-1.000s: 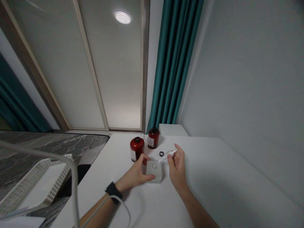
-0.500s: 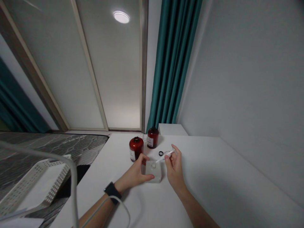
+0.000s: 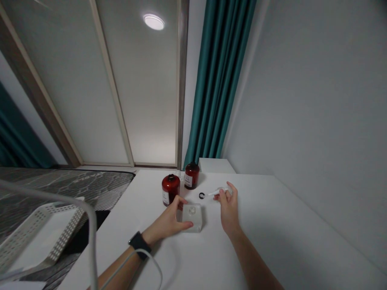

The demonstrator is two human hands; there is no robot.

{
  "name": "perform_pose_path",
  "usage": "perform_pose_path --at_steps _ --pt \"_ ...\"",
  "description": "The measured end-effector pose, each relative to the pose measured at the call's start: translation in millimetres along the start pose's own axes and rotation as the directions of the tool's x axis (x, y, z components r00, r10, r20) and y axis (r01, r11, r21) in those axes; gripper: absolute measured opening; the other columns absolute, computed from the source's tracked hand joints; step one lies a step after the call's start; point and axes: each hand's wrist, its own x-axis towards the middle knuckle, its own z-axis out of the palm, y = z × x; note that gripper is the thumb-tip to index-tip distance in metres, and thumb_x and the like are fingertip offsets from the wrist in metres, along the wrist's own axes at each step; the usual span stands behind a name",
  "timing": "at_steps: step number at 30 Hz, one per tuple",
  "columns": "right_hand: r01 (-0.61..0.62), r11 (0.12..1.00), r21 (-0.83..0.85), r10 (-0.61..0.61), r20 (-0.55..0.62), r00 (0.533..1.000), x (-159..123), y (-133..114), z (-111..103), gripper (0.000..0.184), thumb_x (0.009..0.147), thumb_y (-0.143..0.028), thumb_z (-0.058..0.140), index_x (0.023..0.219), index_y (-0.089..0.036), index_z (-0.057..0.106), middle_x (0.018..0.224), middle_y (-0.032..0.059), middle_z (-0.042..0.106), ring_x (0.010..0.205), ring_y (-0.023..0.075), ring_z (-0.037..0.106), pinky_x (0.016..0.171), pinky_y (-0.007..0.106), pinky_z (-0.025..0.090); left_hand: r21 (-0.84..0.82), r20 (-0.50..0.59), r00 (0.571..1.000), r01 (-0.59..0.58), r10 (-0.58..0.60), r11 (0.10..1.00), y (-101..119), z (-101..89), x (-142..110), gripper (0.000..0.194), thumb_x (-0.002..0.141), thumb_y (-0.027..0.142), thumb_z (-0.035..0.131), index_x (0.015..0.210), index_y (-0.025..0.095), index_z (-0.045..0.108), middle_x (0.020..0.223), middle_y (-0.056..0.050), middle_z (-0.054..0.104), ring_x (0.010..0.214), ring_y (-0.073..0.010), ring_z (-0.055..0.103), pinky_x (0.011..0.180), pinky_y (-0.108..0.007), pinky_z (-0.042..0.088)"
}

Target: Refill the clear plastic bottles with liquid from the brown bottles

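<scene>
My left hand (image 3: 167, 219) grips a small white square box (image 3: 192, 217) on the white table (image 3: 266, 241), thumb and fingers on its left side. A clear round opening shows on the box's top. My right hand (image 3: 229, 207) pinches a thin clear dropper (image 3: 218, 191), held to the right of the box and a little beyond it. Two dark red bottles (image 3: 170, 189) (image 3: 191, 175) stand just beyond the box. A small black ring (image 3: 201, 195) lies on the table between the bottles and my right hand.
A white perforated basket (image 3: 42, 237) sits at the left on a dark patterned surface (image 3: 75, 185). A white cable (image 3: 90, 225) arcs across the lower left. A teal curtain (image 3: 220, 80) and a grey wall (image 3: 317, 121) stand behind the table. A low white block (image 3: 216, 165) stands at the table's far edge.
My right hand has drawn the dropper back from above the box's top opening, away to the right. My left hand stays on the box.
</scene>
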Motion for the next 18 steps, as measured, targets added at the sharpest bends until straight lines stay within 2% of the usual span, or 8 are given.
perform_pose_path --at_steps 4,7,12,16,18 --pt "-0.026 1.000 0.008 0.026 -0.055 0.998 19.0 18.0 -12.5 0.059 0.079 -0.046 0.067 0.129 -0.023 0.044 0.075 -0.0064 0.058 0.065 0.0144 0.058 0.069 0.031 0.051 0.002 0.002 1.000 0.008 -0.008 1.000 2.1 0.3 0.1 0.050 0.070 0.023 0.077 0.104 0.021 0.041 0.101 -0.004 0.060 0.097 -0.0242 0.057 0.086 -0.038 0.045" --pt "-0.046 0.999 0.017 0.047 -0.063 0.997 26.5 26.7 -18.6 0.057 0.075 -0.045 0.069 0.123 -0.022 0.047 0.076 -0.0058 0.058 0.066 0.0149 0.061 0.070 0.033 0.054 0.004 -0.004 1.000 0.014 -0.014 1.000 5.4 0.1 -0.4 0.049 0.070 0.021 0.077 0.102 0.022 0.041 0.100 -0.004 0.060 0.096 -0.0239 0.058 0.085 -0.037 0.045" --pt "-0.072 0.997 0.034 0.073 -0.009 0.997 27.3 31.8 -20.8 0.053 0.072 -0.043 0.075 0.115 -0.024 0.050 0.083 -0.0045 0.059 0.071 0.0165 0.067 0.080 0.043 0.060 -0.001 0.011 1.000 0.015 -0.015 1.000 7.2 -0.2 -1.2 0.048 0.070 0.020 0.076 0.103 0.021 0.040 0.098 -0.004 0.060 0.094 -0.0233 0.058 0.083 -0.036 0.045" --pt "-0.072 0.997 0.008 0.071 0.025 0.997 27.8 32.2 -22.6 0.054 0.070 -0.040 0.077 0.116 -0.024 0.055 0.090 -0.0021 0.059 0.079 0.0175 0.069 0.083 0.042 0.059 -0.003 0.004 1.000 0.018 -0.018 1.000 4.4 0.5 -0.9 0.049 0.071 0.020 0.076 0.104 0.022 0.040 0.099 -0.004 0.060 0.095 -0.0232 0.058 0.085 -0.037 0.045" --pt "-0.064 0.998 -0.023 0.064 0.037 0.997 28.9 32.7 -24.7 0.048 0.070 -0.041 0.076 0.111 -0.023 0.059 0.092 -0.0006 0.060 0.080 0.0179 0.069 0.081 0.041 0.059 -0.007 0.000 1.000 0.010 -0.010 1.000 2.4 1.0 -0.5 0.049 0.070 0.021 0.076 0.104 0.022 0.041 0.099 -0.004 0.060 0.095 -0.0234 0.058 0.085 -0.037 0.045"
